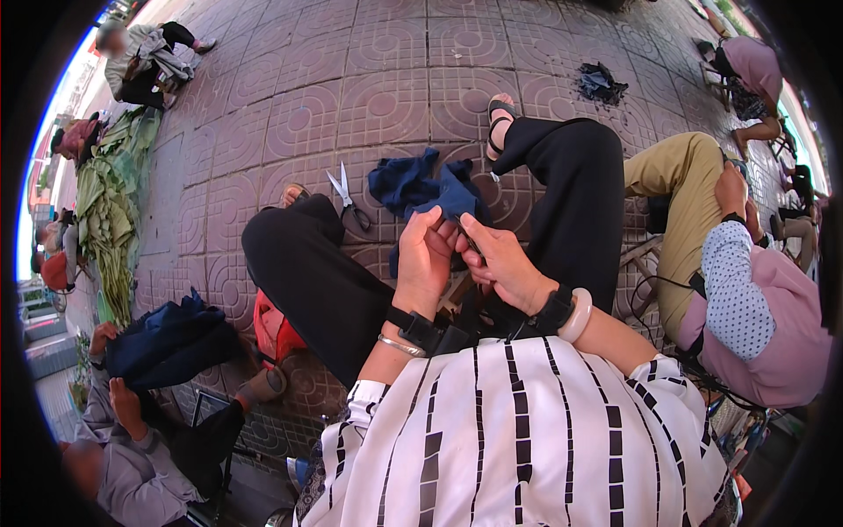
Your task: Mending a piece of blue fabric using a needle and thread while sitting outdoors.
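A dark blue cloth point(448, 189) lies bunched in front of me between my feet, and one fold of it rises to my fingertips. My left hand point(424, 262) is closed, thumb and fingers pinching the near edge of that cloth. Close against it, my right hand point(509, 268) is also closed, its fingertips meeting the left ones at the cloth. A small dark thing shows at the right fingers, too small to name. Scissors point(349, 198) with pale blades and black handles lie partly open on the paving, left of the cloth.
Patterned paving tiles point(386, 97) stretch ahead, with a crumpled dark cloth point(601, 83) farther off. A person in pink point(764, 325) sits close on my right. At lower left another person holds dark blue cloth point(171, 338) beside a red bag point(274, 327). Green leaves point(114, 202) are heaped at far left.
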The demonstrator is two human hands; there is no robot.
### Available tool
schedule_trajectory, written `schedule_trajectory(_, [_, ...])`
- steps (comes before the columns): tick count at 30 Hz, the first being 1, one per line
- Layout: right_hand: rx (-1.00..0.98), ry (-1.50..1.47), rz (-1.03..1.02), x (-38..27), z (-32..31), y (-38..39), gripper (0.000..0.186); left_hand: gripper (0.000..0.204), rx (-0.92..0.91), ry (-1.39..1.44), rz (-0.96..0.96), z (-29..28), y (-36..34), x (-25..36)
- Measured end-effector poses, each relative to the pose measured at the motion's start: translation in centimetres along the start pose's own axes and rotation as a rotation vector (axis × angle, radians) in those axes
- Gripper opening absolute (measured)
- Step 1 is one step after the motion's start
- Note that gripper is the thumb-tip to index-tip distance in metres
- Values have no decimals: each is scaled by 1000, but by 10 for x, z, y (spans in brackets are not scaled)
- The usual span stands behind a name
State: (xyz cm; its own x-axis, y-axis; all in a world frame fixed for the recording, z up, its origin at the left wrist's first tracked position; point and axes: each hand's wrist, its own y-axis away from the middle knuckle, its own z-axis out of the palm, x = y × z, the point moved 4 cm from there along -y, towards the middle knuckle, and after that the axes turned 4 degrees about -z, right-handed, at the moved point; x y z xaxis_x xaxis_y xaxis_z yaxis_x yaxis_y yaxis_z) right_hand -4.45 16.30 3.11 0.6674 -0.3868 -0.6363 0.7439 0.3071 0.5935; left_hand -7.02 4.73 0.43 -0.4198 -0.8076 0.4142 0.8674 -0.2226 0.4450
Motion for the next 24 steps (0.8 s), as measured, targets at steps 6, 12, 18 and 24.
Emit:
schedule_trajectory(6, [14, 3, -10, 0, -1, -2, 38, 12, -14, 20, -69, -2, 2, -1])
schedule_trajectory(12, [36, 14, -7, 1, -3, -2, 39, 10, 18, -95, -27, 2, 5, 0])
schedule_trajectory(18, [35, 8, -15, 2, -5, -3, 40, 9, 48, -167, -29, 0, 3, -3])
schedule_trajectory(24, [45, 12, -21, 2, -5, -2, 40, 10, 67, -184, -22, -2, 2, -4])
